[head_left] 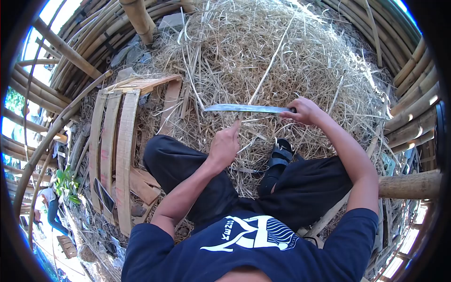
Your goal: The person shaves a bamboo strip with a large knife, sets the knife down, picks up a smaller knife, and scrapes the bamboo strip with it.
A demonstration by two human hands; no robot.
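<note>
Strip of thin pale bamboo is pinched in the left hand; the right hand clasps a silver-bladed knife crossing it.

A slatted wooden crate sits at the left, a dark flat object at its slats. Beyond are green leaves and another person. Bamboo poles line the right; a grey stone lies beside a thick post.

The left hand curls at mid-frame, while the right hand, elbow bent, clenches right of centre.
</note>
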